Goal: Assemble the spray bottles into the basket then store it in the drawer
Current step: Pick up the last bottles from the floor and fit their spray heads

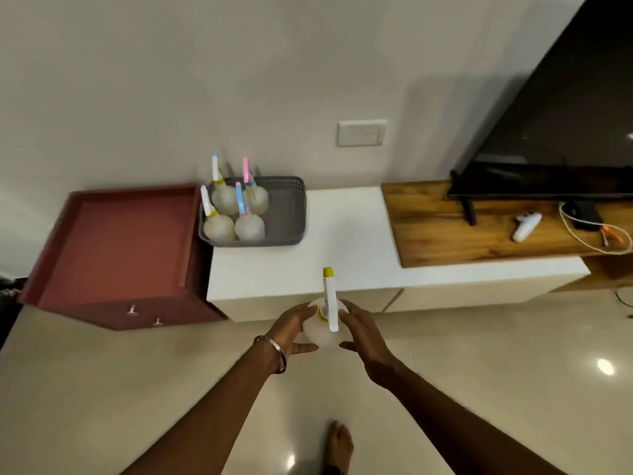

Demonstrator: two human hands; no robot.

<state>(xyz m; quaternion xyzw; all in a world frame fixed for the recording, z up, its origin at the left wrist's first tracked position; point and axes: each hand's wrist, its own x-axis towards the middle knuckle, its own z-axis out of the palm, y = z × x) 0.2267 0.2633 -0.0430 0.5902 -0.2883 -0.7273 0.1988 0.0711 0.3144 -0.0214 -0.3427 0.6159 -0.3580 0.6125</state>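
Bottle [320, 332] in hand: a round, translucent plastic body with a yellow collar and a long white sprayer head standing above it, yellow-tipped. Left hand [291, 329] and right hand [364, 337] cup the body from either side, fingers wrapped on it, in the air just in front of the white bench [342, 234]. It looks light and probably near empty; the thin wall would likely give under a hard squeeze, and the smooth curve could slip. Best purchase is judged to be the round body or the neck below the collar, not the sprayer head, which may turn or come loose.

Gray basket [287, 214] sits at the bench's left rear, against the wall, with four similar bottles [234, 214] upright in its left half; the right half is free. A red cabinet [116, 248] stands touching the bench's left end, with two small knobs [132, 309] on its front, presumably the drawer.

Bench top is smooth, white and bare in the middle. To the right lie a wooden board [445, 231], a television [561, 132], a white controller [525, 226] and a cable [582, 240]. Floor is glossy tile; a bare foot shows below.
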